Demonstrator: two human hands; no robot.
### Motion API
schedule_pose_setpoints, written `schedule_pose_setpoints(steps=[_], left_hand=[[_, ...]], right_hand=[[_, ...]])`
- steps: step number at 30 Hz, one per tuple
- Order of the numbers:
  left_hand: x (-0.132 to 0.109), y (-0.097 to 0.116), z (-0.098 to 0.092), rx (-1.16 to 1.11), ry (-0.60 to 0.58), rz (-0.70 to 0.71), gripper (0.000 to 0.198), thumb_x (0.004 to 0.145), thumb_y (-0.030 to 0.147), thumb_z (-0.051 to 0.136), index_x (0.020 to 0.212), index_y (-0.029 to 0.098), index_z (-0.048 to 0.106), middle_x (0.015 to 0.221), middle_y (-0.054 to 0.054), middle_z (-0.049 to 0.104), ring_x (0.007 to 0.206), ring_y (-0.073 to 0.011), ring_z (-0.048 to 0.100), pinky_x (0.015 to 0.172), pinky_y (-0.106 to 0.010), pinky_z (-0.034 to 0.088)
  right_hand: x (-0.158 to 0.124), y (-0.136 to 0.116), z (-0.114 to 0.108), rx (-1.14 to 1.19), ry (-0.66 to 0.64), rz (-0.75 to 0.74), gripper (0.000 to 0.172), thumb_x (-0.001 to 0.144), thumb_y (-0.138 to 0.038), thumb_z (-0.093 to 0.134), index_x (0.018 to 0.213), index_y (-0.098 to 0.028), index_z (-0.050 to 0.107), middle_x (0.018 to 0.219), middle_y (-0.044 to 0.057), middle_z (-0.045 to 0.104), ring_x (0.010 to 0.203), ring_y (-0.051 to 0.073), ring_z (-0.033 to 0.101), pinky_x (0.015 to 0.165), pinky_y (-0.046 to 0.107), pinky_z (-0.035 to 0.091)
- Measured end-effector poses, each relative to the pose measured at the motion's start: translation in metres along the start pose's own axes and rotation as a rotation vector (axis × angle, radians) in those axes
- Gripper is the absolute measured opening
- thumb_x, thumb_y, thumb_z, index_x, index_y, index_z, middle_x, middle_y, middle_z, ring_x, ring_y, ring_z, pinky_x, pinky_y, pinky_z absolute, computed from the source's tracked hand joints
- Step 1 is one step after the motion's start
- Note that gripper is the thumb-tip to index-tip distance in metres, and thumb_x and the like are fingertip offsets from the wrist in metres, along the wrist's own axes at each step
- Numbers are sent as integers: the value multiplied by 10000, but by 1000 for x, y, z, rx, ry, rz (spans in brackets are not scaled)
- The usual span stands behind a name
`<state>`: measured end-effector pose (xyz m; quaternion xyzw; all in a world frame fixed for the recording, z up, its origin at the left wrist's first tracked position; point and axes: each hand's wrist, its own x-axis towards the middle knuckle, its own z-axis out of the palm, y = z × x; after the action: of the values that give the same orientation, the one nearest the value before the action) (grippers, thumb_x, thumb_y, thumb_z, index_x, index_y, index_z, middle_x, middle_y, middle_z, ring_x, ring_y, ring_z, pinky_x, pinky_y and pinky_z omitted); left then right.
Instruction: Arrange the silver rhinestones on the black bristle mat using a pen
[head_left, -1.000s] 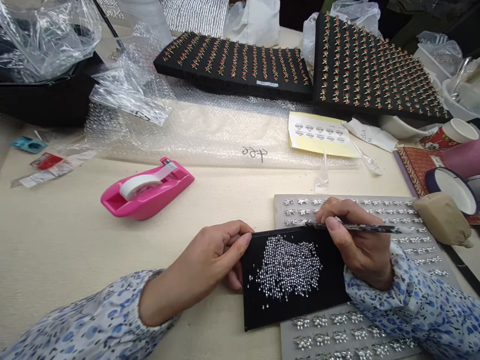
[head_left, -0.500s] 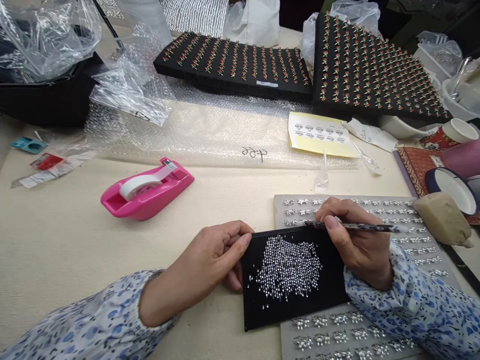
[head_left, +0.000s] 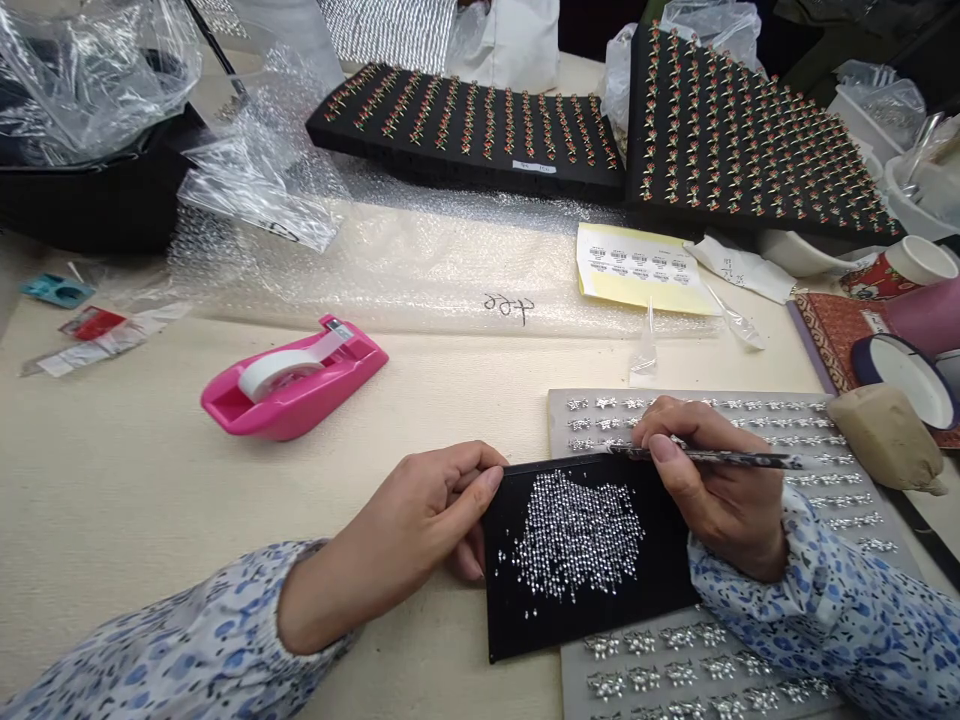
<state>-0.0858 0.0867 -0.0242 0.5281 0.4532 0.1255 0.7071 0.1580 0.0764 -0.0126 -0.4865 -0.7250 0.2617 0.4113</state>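
My left hand point(head_left: 420, 530) grips the left edge of a black tray point(head_left: 517, 635), thumb on top and fingers curled beneath. A patch of tiny sparkling rhinestones point(head_left: 577, 535) lies on the tray, a few scattered loose around it. Pinched in my right hand point(head_left: 709, 485) is a slim dark pen-like tool point(head_left: 739, 458), its tip pointing left just over the tray's far edge. Under the tray is a grey foam board point(head_left: 559, 400) with rows of silver jewellery pieces point(head_left: 679, 670); the tray and my right arm cover its middle.
A pink tape dispenser point(head_left: 300, 385) stands left of the tray. Black foam boards point(head_left: 465, 175) of red-and-green pieces lie at the back, beside bubble wrap point(head_left: 420, 260) and a label sheet point(head_left: 634, 270). A beige lump point(head_left: 885, 435) and paper cup point(head_left: 911, 265) are at the right.
Almost nothing differs. The pen-like tool and my right hand have shifted very slightly; my left hand and the tray stay where they were.
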Motion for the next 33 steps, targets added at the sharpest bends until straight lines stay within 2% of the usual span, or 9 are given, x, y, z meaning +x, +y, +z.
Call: schedule_pose_setpoints(steps=[24, 27, 30, 33], left_hand=[[1, 2, 0, 0, 10, -1, 279, 918, 356, 432, 1039, 127, 536, 577, 7, 621, 459, -106, 615, 432, -137, 497], [1, 2, 0, -3, 11, -1, 279, 917, 357, 436, 1035, 127, 539, 577, 10, 618, 456, -102, 612, 433, -135, 498], [2, 0, 0, -8, 6, -1, 283, 916, 362, 439, 1045, 129, 535, 589, 9, 619, 470, -106, 616, 442, -142, 506], [1, -1, 0, -8, -2, 5, 290, 918, 369, 434, 1057, 133, 531, 600, 7, 621, 481, -111, 621, 448, -151, 512]], right_hand=[[0, 0, 0, -15, 0, 2, 100, 774, -112, 504, 782, -176, 581, 711, 29, 585, 676, 149, 562, 603, 322, 443], [-2, 0, -2, 60, 14, -36, 122, 770, -101, 490, 798, -177, 581, 698, 28, 570, 661, 150, 551, 589, 328, 442], [-5, 1, -3, 187, -50, -89, 127, 754, -94, 474, 802, -165, 567, 679, 30, 543, 613, 142, 519, 557, 334, 430], [-7, 2, -5, 203, -129, -111, 110, 740, -91, 464, 773, -158, 546, 655, 28, 514, 592, 134, 488, 534, 326, 405]])
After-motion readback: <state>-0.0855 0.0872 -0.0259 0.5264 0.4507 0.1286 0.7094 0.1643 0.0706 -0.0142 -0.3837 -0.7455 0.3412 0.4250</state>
